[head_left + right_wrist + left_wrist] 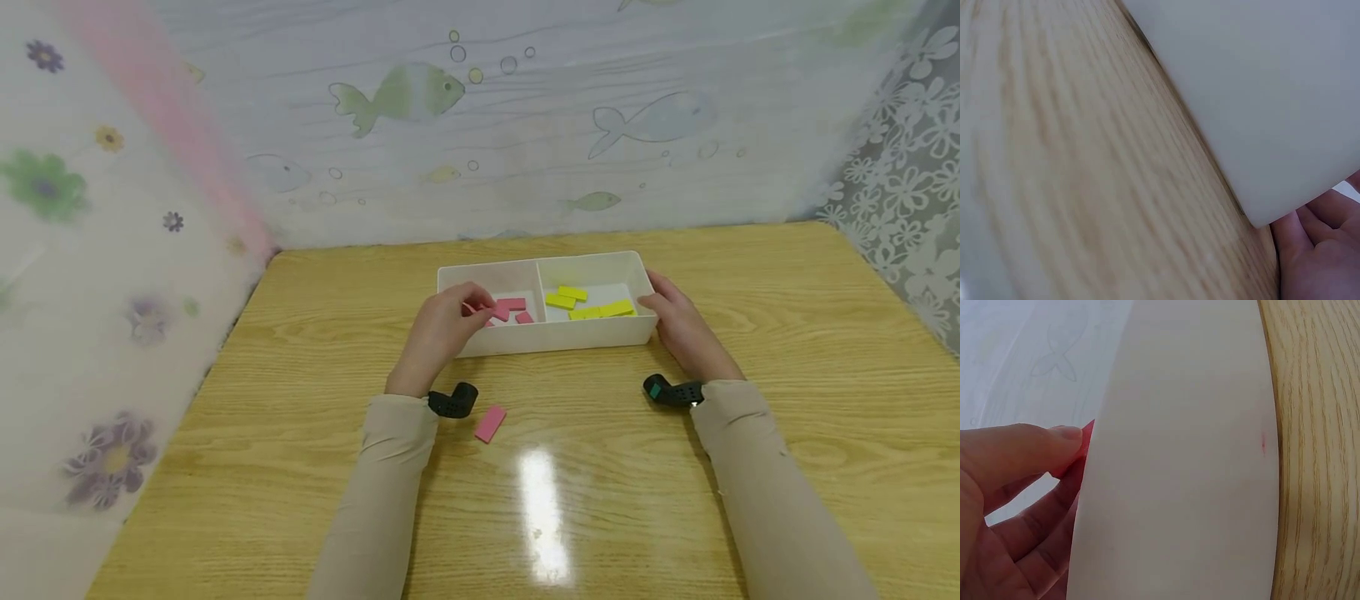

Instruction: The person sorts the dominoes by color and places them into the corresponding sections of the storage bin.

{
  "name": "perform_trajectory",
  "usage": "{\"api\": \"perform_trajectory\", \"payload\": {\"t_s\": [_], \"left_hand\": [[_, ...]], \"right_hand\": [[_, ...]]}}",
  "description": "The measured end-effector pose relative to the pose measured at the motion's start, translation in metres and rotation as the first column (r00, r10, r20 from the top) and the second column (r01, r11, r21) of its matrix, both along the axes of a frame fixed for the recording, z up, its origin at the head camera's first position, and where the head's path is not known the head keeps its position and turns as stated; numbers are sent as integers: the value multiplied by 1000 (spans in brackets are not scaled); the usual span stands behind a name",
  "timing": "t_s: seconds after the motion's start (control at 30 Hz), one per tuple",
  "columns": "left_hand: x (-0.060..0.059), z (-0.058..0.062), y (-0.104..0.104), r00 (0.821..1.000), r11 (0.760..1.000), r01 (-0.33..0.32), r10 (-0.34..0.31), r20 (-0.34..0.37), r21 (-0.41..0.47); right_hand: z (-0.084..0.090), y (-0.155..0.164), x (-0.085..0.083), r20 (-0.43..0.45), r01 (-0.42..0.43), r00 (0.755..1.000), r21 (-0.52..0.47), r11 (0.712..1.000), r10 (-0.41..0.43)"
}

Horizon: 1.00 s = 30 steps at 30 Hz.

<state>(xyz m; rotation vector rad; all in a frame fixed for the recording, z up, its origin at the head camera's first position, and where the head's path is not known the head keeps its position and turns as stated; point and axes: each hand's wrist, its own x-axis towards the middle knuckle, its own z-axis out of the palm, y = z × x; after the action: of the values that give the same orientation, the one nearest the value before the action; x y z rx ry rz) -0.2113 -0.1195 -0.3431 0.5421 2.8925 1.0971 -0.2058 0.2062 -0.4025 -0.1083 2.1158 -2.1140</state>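
Left hand (442,327) pinches a pink block (501,312) over the left compartment of the white tray (555,335) at frame centre; right hand (678,327) rests with relaxed fingers against the tray's right end. Yellow blocks (588,304) fill the right compartment, another pink block (490,423) lies on the wooden table (825,375) below

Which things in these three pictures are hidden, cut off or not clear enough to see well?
- Head view: the left hand covers some pink blocks in the white tray, so their count is unsure.
- Left wrist view: the tray wall hides all but a corner of the pinched pink block.
- Right wrist view: the right hand is cut off by the edge; the wooden table is blurred.
- Head view: the yellow blocks overlap.
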Motion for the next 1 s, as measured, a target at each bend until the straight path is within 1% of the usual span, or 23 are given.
{"api": "perform_trajectory", "payload": {"t_s": [0.13,0.3,0.4,0.53,0.73,0.9,1.0], "left_hand": [[0,0,0,1000,1000,-21,21,5,22],[-1,-2,0,999,999,-38,38,3,20],[-1,-3,1,999,999,-41,41,1,-9],[-2,-2,3,1000,998,-28,28,6,-62],[-1,-1,4,1000,996,-20,21,16,-87],[0,0,6,998,991,-18,25,50,-130],[1,1,7,998,988,-17,26,57,-154]], "right_hand": [[0,0,0,-1,-3,1000,3,1000,3],[0,0,0,-2,2,1000,-1,1000,-2],[0,0,0,-3,6,1000,-4,1000,-6],[0,1,0,-4,4,1000,1,1000,-4],[0,1,0,-9,-1,1000,5,1000,1],[1,1,-1,-4,5,1000,-4,1000,-5],[1,1,-1,-5,5,1000,-6,1000,-5]]}}
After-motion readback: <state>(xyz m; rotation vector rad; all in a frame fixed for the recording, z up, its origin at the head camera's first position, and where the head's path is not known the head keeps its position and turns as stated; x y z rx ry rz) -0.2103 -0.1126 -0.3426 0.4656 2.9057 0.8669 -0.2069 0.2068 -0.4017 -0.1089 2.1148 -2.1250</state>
